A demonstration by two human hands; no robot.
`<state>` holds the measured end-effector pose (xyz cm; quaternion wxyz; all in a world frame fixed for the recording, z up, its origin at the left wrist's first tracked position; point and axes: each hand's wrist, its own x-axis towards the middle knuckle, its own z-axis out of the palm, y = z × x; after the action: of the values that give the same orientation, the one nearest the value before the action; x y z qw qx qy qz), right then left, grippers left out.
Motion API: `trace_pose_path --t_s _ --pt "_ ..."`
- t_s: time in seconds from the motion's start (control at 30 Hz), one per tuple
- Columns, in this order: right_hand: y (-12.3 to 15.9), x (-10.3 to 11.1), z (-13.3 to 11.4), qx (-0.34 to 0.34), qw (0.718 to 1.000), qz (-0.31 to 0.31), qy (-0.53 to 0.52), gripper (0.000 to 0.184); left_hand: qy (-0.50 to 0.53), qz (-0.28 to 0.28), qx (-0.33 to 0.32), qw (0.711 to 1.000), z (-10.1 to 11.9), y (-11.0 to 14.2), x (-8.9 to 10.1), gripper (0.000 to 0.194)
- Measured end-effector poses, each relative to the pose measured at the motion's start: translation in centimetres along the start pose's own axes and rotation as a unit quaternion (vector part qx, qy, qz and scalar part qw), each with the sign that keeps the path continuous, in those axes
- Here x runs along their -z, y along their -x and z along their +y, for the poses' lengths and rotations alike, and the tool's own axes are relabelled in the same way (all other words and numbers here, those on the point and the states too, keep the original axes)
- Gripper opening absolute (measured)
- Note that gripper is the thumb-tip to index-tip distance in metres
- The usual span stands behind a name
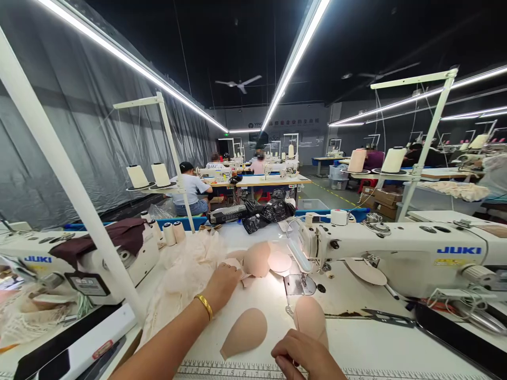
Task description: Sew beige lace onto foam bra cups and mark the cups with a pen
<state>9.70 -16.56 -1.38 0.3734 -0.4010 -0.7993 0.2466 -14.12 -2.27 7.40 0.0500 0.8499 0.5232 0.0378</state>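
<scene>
My left hand point(224, 282), with a gold bracelet on its wrist, reaches into a small pile of beige bra cups point(258, 259) beside the sewing machine. Its fingers are curled against a cup at the near edge of the pile, their tips partly hidden. At the front of the table, my right hand point(307, 352) is closed, thumb and fingers drawn together; whatever lies between them is hidden. Just beyond it is a pair of beige cup pieces point(310, 315), partly covered by the hand. A single flat teardrop-shaped cup piece point(246, 332) lies between my hands.
The white JUKI sewing machine point(380, 258) stands at right with its lamp lit; a beige piece point(366, 271) rests against it. Black scissors point(390, 317) lie in front. Sheer cream fabric point(186, 269) is heaped left, near thread cones point(173, 233). A ruler strip point(237, 370) edges the table.
</scene>
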Motion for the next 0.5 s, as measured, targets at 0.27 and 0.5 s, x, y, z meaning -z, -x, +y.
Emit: trace_pose_path --t_s 0.27,0.5 --pt "-0.8 1.9 -1.7 -0.075 0.988 0.082 -0.105 0.03 0.382 0.033 0.025 0.923 -0.5 5.2 4.9 0.037" --pt "-2.6 0.2 -3.6 -0.158 0.918 0.134 -0.338 0.072 0.732 -0.014 0.033 0.68 5.0 9.6 1.0 0.059"
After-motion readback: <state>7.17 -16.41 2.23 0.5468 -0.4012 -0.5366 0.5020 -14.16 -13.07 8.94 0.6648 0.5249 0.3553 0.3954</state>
